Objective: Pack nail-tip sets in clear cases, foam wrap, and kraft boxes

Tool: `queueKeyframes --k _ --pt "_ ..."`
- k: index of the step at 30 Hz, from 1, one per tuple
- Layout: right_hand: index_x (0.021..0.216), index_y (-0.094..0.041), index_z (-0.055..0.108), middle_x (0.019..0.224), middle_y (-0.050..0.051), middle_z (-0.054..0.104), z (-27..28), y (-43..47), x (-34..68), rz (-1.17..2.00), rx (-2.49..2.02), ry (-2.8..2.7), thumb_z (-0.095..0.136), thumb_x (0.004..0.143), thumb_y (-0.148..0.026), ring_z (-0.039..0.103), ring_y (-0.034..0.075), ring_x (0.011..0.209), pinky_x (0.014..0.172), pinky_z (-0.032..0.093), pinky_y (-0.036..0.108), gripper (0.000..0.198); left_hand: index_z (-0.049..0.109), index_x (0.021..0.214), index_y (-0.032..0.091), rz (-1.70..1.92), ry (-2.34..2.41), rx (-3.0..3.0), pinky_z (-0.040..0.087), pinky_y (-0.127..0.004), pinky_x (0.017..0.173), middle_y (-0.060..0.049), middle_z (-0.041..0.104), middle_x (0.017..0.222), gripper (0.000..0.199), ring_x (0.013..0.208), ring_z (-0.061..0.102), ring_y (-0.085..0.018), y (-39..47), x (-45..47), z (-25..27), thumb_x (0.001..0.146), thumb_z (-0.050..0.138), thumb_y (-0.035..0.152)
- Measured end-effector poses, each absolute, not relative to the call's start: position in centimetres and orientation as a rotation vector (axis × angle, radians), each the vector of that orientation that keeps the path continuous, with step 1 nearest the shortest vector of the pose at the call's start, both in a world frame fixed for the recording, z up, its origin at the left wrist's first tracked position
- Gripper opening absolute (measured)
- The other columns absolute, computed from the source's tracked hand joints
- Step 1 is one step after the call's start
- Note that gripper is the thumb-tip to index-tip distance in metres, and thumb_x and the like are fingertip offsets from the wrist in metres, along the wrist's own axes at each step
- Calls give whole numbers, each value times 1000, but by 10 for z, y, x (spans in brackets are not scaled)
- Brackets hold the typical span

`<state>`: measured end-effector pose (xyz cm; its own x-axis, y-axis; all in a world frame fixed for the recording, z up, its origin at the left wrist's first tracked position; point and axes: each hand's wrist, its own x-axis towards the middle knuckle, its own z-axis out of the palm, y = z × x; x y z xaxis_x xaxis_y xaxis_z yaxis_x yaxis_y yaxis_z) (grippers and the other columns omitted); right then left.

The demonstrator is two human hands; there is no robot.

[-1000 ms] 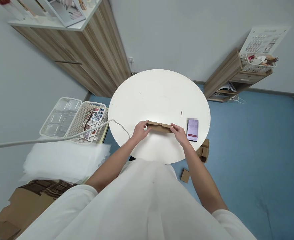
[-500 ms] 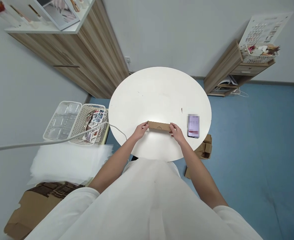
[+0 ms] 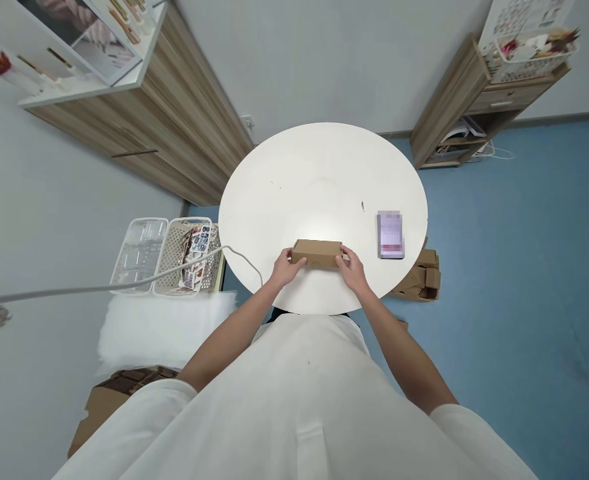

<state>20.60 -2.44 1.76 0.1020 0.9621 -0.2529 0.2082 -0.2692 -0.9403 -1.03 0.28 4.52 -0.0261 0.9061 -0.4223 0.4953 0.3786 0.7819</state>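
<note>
A small brown cardboard box [image 3: 317, 252] is held by its two ends over the near part of the round white table [image 3: 314, 180]. At its left end, my left hand [image 3: 286, 268] grips with the thumb on the near side. My right hand [image 3: 351, 269] clasps the right end in the same way. The box's top and near side face me, and its flaps look closed. Whether its underside touches the table I cannot tell. Right of my right hand lies a phone [image 3: 391, 235] with a blurred lilac screen.
To the left stand a white basket [image 3: 173, 257] of printed sheets and a tray of clear containers [image 3: 139, 253]. A grey cable [image 3: 194, 261] crosses to the table's left edge. Flattened cardboard [image 3: 419, 283] lies on the floor at right. Wooden cabinets [image 3: 174, 100] stand behind.
The box has tilted, so its broad top now shows where mainly a narrow side was seen. Both hands still hold its ends, thumbs now nearer the front. My head view has shifted slightly.
</note>
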Motion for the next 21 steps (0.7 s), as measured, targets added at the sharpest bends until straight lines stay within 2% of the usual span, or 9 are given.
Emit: queueKeyframes --k 3,7,11,13,17,21 --pt "127 -23 42 129 9 47 10 -49 195 1220 -1576 -1132 52 76 -41 52 23 110 91 43 39 55 46 112 19 518 1687 1349 45 -31 79 -9 57 113 51 96 56 -19 -14 -16 35 68 65 37" --pt "126 -25 42 132 6 46 5 -74 181 1156 -1649 -1189 58 70 -33 43 22 121 102 34 41 59 47 108 19 467 1693 1451 44 -32 81 -8 59 107 49 96 55 -19 -37 -27 25 67 67 33" --pt "129 -25 39 141 5 33 9 -101 170 1157 -1713 -1247 60 68 -30 33 23 129 106 29 41 64 45 111 18 402 1635 1458 45 -32 77 -9 57 110 50 91 57 -19 -63 -35 21 69 64 35" --pt "132 -26 36 141 5 33 11 -116 166 1172 -1735 -1269 60 68 -30 32 23 129 106 28 43 68 42 116 17 381 1599 1469 45 -34 77 -11 53 114 55 88 57 -20 -74 -38 20 69 63 38" --pt "138 -26 22 141 7 34 14 -139 163 1180 -1803 -1216 63 67 -32 39 25 123 100 33 45 83 32 128 14 390 1607 1402 45 -35 77 -18 41 126 70 85 59 -19 -87 -42 19 72 59 47" --pt "140 -26 17 139 12 34 22 -140 166 1211 -1933 -986 60 69 -44 58 22 95 86 45 41 85 29 133 18 515 1608 1357 43 -33 83 -17 38 131 71 107 51 -24 -83 -45 15 75 57 47"
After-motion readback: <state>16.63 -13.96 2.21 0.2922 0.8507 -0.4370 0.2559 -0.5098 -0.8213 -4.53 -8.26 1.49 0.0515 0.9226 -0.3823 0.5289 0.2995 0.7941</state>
